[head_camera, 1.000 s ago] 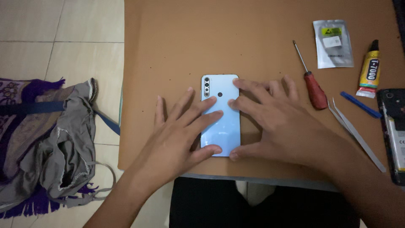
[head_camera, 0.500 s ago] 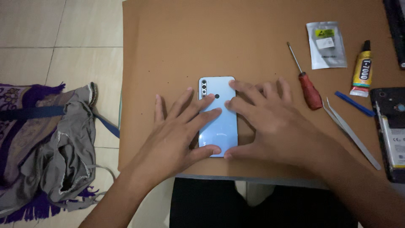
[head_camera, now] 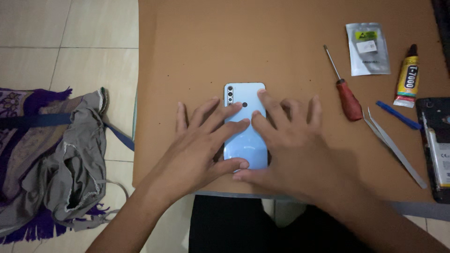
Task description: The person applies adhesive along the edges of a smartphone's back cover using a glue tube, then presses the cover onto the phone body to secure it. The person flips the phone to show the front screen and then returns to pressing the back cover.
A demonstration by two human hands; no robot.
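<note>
From the head camera, your left hand (head_camera: pixel 199 150) and right hand (head_camera: pixel 293 150) both lie flat on a light blue phone (head_camera: pixel 246 140) that rests back-side up on the brown board (head_camera: pixel 234 42) covering the table. The phone sits near the board's front edge, a little left of its middle, with its camera strip at the upper left corner. Your fingers are spread, not pinching: the left fingers (head_camera: pixel 225 115) reach across the phone's upper left part and the left thumb presses its lower edge, while the right fingers (head_camera: pixel 267 100) cover its right side and the right thumb meets the lower edge just beside the left one.

To your right, well apart from the phone, a red-handled screwdriver (head_camera: pixel 349 98) lies slanted. Just beside its handle are metal tweezers (head_camera: pixel 393 147), and a blue pry tool (head_camera: pixel 398 115) lies near them. Farther back are a silvery pouch (head_camera: pixel 368 49) and a yellow glue tube (head_camera: pixel 408 77). An opened dark phone (head_camera: pixel 436 150) lies at the right edge, partly cut off. Nothing lies between your hands and these tools.

On the tiled floor (head_camera: pixel 61 28) to your left lie a heap of grey cloth (head_camera: pixel 77 168) and a purple rug (head_camera: pixel 23 103).
</note>
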